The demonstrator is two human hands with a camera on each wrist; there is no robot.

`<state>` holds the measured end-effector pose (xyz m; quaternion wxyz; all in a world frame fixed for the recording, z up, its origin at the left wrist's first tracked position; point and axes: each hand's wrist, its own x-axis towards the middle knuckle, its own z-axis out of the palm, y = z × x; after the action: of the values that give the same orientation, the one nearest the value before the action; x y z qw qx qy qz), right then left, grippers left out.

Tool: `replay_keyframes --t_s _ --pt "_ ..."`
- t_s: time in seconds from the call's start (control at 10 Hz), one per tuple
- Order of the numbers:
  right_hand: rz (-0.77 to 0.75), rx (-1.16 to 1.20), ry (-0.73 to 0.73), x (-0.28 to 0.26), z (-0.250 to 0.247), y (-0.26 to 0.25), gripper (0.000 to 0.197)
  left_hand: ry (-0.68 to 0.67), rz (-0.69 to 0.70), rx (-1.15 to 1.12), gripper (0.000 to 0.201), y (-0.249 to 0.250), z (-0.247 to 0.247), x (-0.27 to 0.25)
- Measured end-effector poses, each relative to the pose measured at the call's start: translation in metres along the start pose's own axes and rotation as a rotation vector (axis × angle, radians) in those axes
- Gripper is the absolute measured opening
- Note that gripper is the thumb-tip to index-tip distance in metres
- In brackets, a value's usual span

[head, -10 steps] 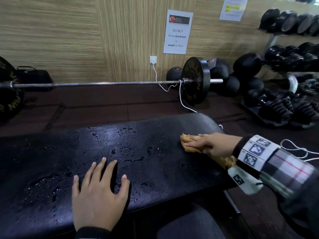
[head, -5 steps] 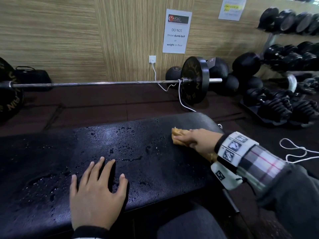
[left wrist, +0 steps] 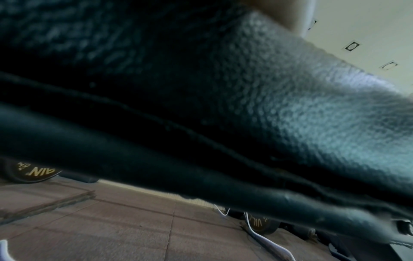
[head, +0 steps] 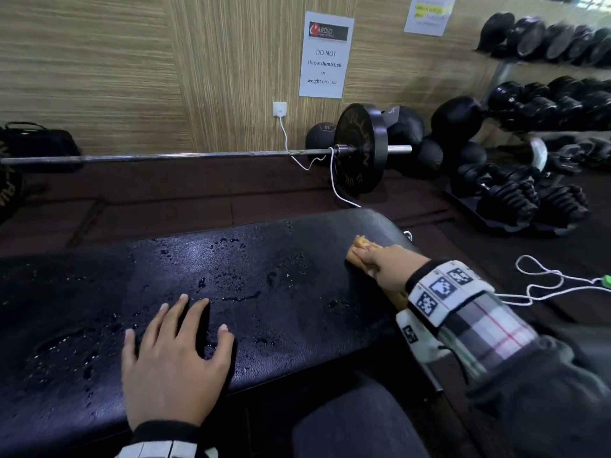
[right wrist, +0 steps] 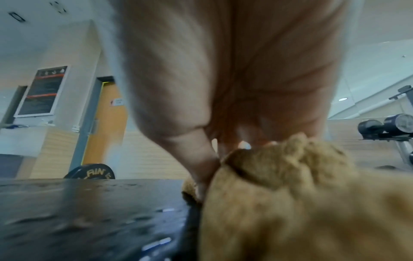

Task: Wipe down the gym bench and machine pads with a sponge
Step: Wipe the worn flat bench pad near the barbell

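The black padded bench (head: 264, 276) lies across the head view, its top wet with droplets. My left hand (head: 178, 328) rests flat on its near edge, fingers spread and holding nothing. At the bench's right end my right hand (head: 383, 262) presses a tan sponge (head: 358, 247) onto the pad, close to the far edge. In the right wrist view the thumb and curled fingers (right wrist: 205, 159) clamp the bunched sponge (right wrist: 301, 194) against the wet bench (right wrist: 89, 211). The left wrist view is filled by the bench's textured side (left wrist: 268, 106).
A loaded barbell (head: 198, 156) with a black plate (head: 360, 148) lies on the floor behind the bench. Medicine balls (head: 406, 127) and a dumbbell rack (head: 545, 94) stand at the right. A white cable (head: 545, 285) trails on the floor by my right arm.
My right hand has slid the sponge over the bench's right end, away from me toward the far edge. The left hand has stayed flat in place.
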<state>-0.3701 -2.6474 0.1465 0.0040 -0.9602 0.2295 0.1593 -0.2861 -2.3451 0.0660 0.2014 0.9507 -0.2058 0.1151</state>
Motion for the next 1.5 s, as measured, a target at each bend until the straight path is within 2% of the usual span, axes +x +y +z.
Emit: replay_keyframes --t_s 0.2,0.3,0.4,0.5,0.6,0.7,0.8,0.9,1.0,1.1,1.2,1.3,1.4,1.5 --pt "-0.064 0.133 0.176 -0.058 0.036 -0.042 0.054 0.008 0.014 -0.012 0.059 -0.002 -0.001 -0.002" --pt "-0.08 0.237 0.259 -0.082 0.07 -0.031 0.052 0.022 0.019 -0.018 0.059 -0.002 0.0 -0.001" --pt "-0.015 0.364 0.304 -0.088 0.083 -0.008 0.048 0.035 0.018 -0.018 0.059 -0.001 0.0 -0.001" --pt "0.14 0.33 0.329 -0.081 0.081 0.008 0.049 0.043 0.016 -0.021 0.059 -0.001 0.001 0.0" --pt "0.222 0.292 0.356 -0.062 0.072 0.001 0.049 0.032 0.008 -0.016 0.06 -0.001 0.0 0.001" --pt "0.215 0.262 0.36 -0.047 0.067 -0.019 0.049 0.019 0.003 -0.012 0.06 0.0 0.0 0.001" --pt "0.107 0.259 0.402 -0.049 0.071 -0.037 0.064 0.025 0.009 -0.014 0.059 0.0 -0.001 0.0" --pt "-0.013 0.32 0.443 -0.066 0.086 -0.04 0.067 0.038 0.019 -0.017 0.058 -0.001 -0.001 -0.001" --pt "-0.033 0.376 0.476 -0.085 0.1 -0.025 0.056 0.046 0.022 -0.017 0.058 -0.002 0.0 -0.001" --pt "0.06 0.352 0.498 -0.091 0.103 -0.005 0.054 0.051 0.021 -0.018 0.058 -0.001 0.001 0.0" --pt "0.167 0.276 0.458 -0.076 0.093 0.006 0.065 0.052 0.02 -0.017 0.058 0.0 0.001 0.0" --pt "0.192 0.251 0.437 -0.058 0.082 -0.002 0.066 0.055 0.018 -0.017 0.057 0.0 0.0 -0.001" --pt "0.121 0.244 0.41 -0.05 0.078 -0.022 0.061 0.046 0.015 -0.016 0.057 -0.001 0.0 -0.001" --pt "-0.001 0.261 0.482 -0.064 0.084 -0.039 0.055 0.031 0.013 -0.008 0.058 -0.001 0.001 -0.001"
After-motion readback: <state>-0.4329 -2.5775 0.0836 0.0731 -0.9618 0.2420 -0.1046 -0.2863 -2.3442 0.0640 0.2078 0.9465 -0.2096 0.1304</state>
